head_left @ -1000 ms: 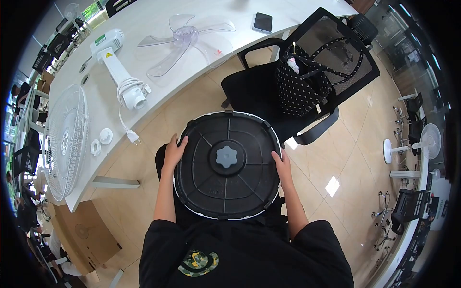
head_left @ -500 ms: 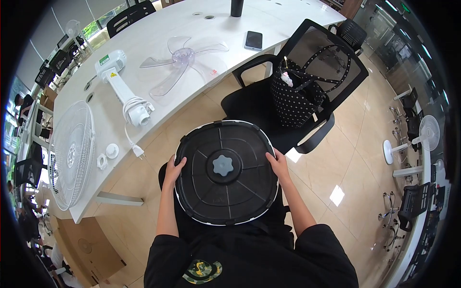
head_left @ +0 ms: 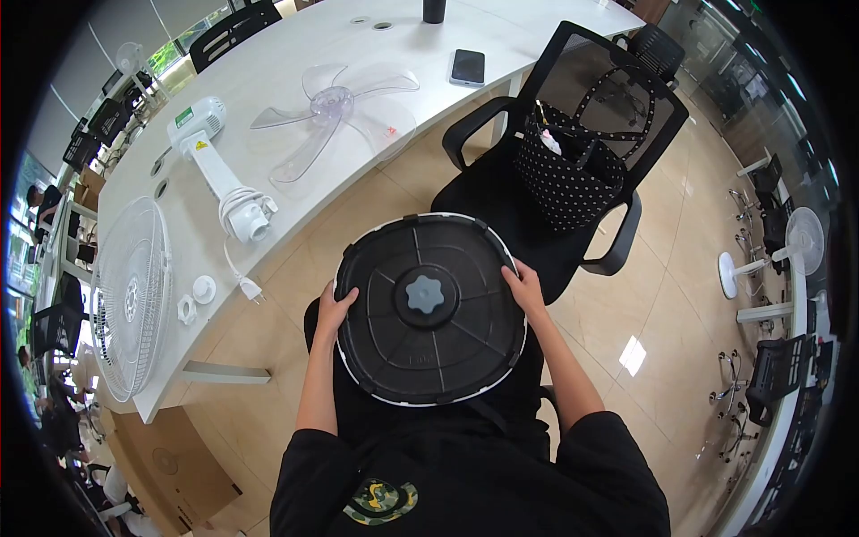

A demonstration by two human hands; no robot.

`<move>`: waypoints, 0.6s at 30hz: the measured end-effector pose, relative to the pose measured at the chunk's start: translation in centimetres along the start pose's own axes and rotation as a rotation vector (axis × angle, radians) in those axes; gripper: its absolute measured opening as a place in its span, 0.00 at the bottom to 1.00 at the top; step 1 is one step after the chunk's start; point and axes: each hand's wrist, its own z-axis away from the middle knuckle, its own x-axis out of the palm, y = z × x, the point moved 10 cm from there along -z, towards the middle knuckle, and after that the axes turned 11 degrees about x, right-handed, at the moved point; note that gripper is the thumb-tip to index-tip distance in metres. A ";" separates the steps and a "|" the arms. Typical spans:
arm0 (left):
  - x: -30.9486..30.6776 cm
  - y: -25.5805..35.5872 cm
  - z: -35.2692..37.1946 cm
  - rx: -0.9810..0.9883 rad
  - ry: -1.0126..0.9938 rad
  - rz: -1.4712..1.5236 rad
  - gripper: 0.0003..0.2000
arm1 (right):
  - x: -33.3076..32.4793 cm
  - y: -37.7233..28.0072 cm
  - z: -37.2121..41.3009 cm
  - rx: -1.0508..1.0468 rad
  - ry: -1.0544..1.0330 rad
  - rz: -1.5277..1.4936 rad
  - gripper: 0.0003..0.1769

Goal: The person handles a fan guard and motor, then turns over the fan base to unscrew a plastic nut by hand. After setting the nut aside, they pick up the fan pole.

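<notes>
Over my lap I hold a fan base (head_left: 394, 349), its black ribbed underside facing up and a thin white rim around it. A grey star-shaped knob (head_left: 424, 294) sits at its centre. My left hand (head_left: 335, 309) grips the left edge, thumb on top and fingers hidden below. On the opposite edge my right hand (head_left: 524, 288) holds it the same way. On the white table (head_left: 304, 201) lie a fan motor head and neck (head_left: 210, 166) with a coiled cord, clear fan blades (head_left: 331, 103), a white fan grille (head_left: 134, 300) and two small white round parts (head_left: 204, 288).
Ahead to the right is a black office chair (head_left: 474, 188) carrying a polka-dot bag (head_left: 568, 179). A phone (head_left: 467, 67) and a dark cup (head_left: 434, 11) are on the table. A cardboard box (head_left: 183, 465) stands on the floor at lower left.
The fan base and both hands have shifted slightly up and right in view, with the grip unchanged. The office chair and bag sit a little further right and appear slightly turned.
</notes>
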 end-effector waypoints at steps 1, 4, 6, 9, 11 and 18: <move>0.0 0.1 -0.6 0.009 0.022 -0.023 0.28 | 0.2 -0.4 -1.1 -0.014 -0.014 0.000 0.24; -0.1 -1.4 -1.9 0.039 0.074 -0.084 0.27 | 1.2 -0.2 -4.3 -0.084 -0.043 0.045 0.24; -0.1 -2.5 -2.8 0.076 0.104 -0.108 0.26 | 1.8 0.6 -5.7 -0.100 -0.043 0.078 0.24; 0.7 -2.4 -2.8 0.086 0.131 -0.098 0.24 | 2.3 3.0 -7.0 -0.072 -0.086 -0.010 0.24; 1.9 -2.3 -3.1 0.011 0.108 -0.090 0.23 | 1.9 4.8 -7.1 -0.023 -0.106 -0.069 0.24; 6.1 -3.2 -6.1 0.014 0.025 -0.149 0.22 | -1.2 7.6 -7.6 0.019 -0.065 -0.152 0.25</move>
